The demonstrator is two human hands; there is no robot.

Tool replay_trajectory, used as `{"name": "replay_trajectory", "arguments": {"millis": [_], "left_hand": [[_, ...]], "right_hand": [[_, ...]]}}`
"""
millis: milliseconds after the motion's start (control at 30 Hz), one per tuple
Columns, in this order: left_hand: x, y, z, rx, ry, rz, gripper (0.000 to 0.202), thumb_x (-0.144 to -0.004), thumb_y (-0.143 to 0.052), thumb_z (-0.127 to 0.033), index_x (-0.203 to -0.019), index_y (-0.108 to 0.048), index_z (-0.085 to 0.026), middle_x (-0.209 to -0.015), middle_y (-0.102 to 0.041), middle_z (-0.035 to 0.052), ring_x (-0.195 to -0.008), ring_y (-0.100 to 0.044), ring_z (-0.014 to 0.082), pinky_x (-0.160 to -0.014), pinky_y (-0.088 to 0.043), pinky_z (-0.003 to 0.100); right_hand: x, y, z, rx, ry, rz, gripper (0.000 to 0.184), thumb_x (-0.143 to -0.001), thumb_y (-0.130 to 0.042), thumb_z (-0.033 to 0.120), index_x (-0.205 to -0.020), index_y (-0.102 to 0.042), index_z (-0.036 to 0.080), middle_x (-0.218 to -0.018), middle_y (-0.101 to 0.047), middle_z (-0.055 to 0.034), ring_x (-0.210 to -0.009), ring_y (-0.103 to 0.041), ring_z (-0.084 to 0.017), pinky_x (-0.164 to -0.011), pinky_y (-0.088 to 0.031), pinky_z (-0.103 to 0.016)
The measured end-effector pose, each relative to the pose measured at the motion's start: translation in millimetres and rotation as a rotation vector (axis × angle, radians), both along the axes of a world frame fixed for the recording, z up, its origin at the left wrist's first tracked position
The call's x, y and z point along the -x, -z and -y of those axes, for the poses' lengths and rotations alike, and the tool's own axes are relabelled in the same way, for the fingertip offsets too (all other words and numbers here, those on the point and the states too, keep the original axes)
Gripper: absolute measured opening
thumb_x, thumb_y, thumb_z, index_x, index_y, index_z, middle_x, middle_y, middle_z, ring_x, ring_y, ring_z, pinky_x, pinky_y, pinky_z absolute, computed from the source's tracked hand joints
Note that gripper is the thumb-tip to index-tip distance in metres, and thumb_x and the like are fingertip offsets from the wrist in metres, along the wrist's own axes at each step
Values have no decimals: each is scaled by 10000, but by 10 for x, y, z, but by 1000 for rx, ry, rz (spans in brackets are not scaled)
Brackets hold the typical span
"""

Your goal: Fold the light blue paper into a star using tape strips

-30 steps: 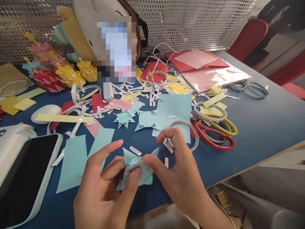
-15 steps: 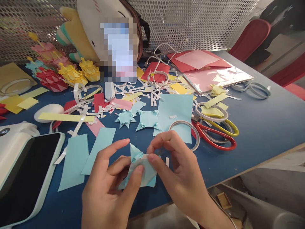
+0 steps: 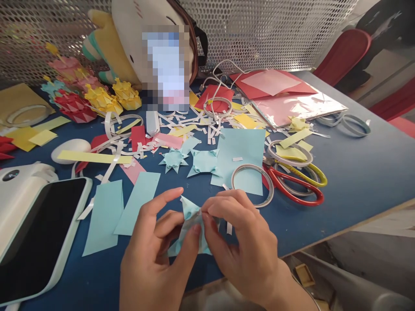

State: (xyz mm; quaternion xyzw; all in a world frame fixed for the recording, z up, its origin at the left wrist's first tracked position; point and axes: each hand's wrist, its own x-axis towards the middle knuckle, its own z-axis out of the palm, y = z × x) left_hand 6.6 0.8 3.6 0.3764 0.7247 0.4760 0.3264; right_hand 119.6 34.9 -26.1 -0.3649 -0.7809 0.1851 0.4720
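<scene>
Both hands work a small light-blue folded paper piece [image 3: 190, 216] just above the near edge of the blue table [image 3: 356, 172]. My left hand [image 3: 155, 255] cups it from below, thumb pressed on its front, index finger stretched out. My right hand [image 3: 240, 242] pinches its top right corner with thumb and fingertips. Two finished light-blue folded shapes [image 3: 191, 160] lie just beyond, beside a light-blue paper sheet [image 3: 241, 151]. Two light-blue strips [image 3: 119, 211] lie left of my hands.
Red and yellow scissors [image 3: 296, 181] and tape rings [image 3: 253, 183] lie right of my hands. A phone in a white case [image 3: 35, 229] sits at the left. Paper scraps, folded yellow and red paper flowers [image 3: 97, 99], a plush toy and red-pink sheets [image 3: 279, 93] fill the far side.
My right hand has drawn in and closed its fingers over the folded piece's top corner. Both hands and the piece have shifted slightly right and nearer.
</scene>
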Motion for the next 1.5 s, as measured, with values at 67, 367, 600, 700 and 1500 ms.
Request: {"name": "replay_trajectory", "arguments": {"millis": [67, 367, 600, 700, 1500], "left_hand": [[-5, 15, 2, -38, 13, 0, 348, -716, -730, -379, -1048, -626, -392, -658, -654, -122, -622, -632, 85, -632, -526, 128], [3, 45, 22, -53, 33, -54, 357, -741, -703, -348, -1073, -601, -429, -681, -650, -148, -680, -661, 60, -687, -519, 101], [-15, 29, 27, -49, 13, -100, 313, -773, -630, -363, -1082, -597, -401, -683, -638, -137, -685, -650, 53, -702, -515, 103], [-31, 18, 18, -50, 9, -77, 305, -771, -620, -374, -1069, -594, -433, -656, -614, -153, -651, -626, 31, -688, -494, 67], [15, -11, 19, 5, 92, -3, 370, -754, -665, -331, -1093, -570, -444, -566, -490, -126, -529, -512, 72, -445, -374, 97]], "right_hand": [[-13, -1, 2, 0, 1, 26, 287, -875, -497, 11, -1059, -436, 223, -851, -633, -44, -765, -557, -176, -720, -507, -351], [-77, -70, 18, -2, -18, 128, 149, -952, -450, 85, -1042, -482, 199, -808, -657, -40, -745, -595, -164, -652, -492, -298], [-77, -122, 7, -26, -36, 168, 153, -942, -448, 59, -1034, -484, 175, -795, -670, -53, -687, -577, -156, -653, -498, -282], [-72, -118, 13, -29, -54, 161, 171, -928, -444, 34, -1017, -487, 174, -813, -675, -60, -690, -578, -153, -675, -503, -278], [-56, -129, 30, 229, 113, -33, 265, -804, -580, 40, -891, -452, 254, -739, -662, 52, -623, -649, -95, -564, -500, -192]]}}
